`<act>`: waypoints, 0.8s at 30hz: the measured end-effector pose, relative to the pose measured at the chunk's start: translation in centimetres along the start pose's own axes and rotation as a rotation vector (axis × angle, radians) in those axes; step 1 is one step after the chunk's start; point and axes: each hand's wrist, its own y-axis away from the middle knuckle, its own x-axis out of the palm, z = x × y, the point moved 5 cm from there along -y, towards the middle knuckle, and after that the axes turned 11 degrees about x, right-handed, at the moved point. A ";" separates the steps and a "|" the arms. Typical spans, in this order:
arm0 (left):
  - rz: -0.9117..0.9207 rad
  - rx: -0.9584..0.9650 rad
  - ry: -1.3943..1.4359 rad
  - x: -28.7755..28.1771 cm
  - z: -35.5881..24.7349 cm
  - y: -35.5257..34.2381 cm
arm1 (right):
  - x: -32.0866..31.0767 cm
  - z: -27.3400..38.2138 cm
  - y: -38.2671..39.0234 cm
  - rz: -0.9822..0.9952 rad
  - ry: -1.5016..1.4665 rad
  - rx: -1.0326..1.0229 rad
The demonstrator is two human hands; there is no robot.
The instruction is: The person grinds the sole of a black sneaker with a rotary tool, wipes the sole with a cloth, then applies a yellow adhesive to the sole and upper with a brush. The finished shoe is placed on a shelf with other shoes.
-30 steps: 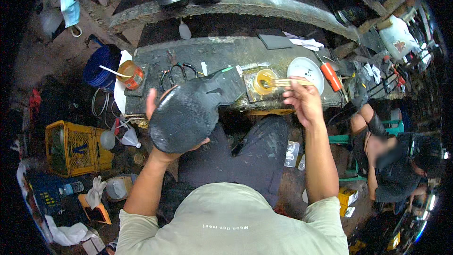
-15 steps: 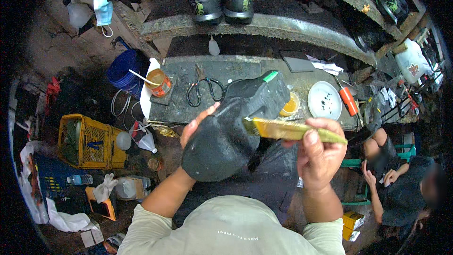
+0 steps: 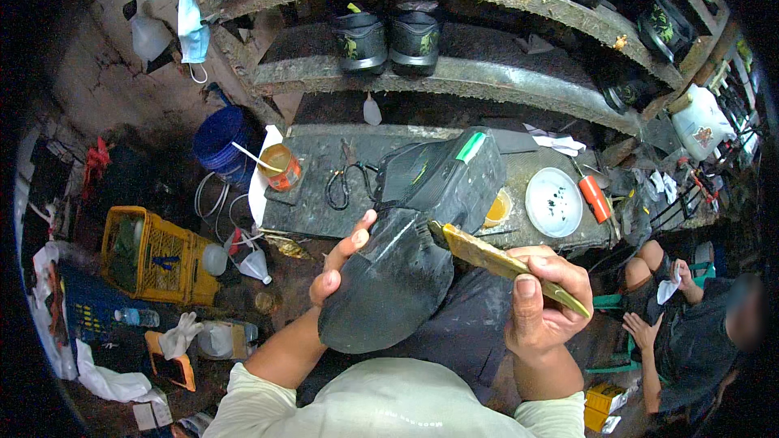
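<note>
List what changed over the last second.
The right hand moved the brush from the cup left and toward the wearer, to the shoe. The shoe turned, showing more of its side. Nothing let go: left hand keeps the shoe. Cup and plate stayed put.

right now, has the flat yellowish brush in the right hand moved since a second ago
Yes: from at the round cup of yellow paste, the brush tip moved left and toward the person, to the black shoe sole.
</note>
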 end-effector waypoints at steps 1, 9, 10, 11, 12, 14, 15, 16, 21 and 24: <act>0.009 -0.012 0.065 0.4 0.0 0.0 | -0.1 0.2 -0.1 0.002 0.013 -0.007; 0.068 0.022 -0.133 1.0 -0.4 -0.2 | 0.5 1.2 -0.3 0.087 0.015 -0.003; 0.102 0.045 -0.168 1.1 -0.4 -0.2 | 0.6 1.4 -0.3 0.098 0.029 -0.011; 0.075 0.032 -0.153 0.9 -0.4 -0.2 | 0.7 1.5 -0.2 0.111 0.037 -0.021; 0.079 0.039 -0.163 0.8 -0.4 -0.1 | 0.7 1.6 -0.2 0.116 0.037 -0.032; 0.082 0.060 -0.202 0.6 -0.3 0.1 | 0.9 1.8 -0.1 0.141 0.055 -0.055; 0.082 0.072 -0.225 0.4 -0.2 0.3 | 1.0 1.8 0.0 0.143 0.052 -0.062; 0.081 0.089 -0.250 0.3 -0.1 0.5 | 1.1 1.9 0.1 0.142 0.045 -0.074; 0.082 0.200 -0.459 -1.1 0.9 1.4 | 1.3 2.1 0.5 0.181 0.055 -0.084; 0.112 0.241 -0.683 -2.0 1.3 1.7 | 1.3 2.3 0.7 0.210 0.054 -0.086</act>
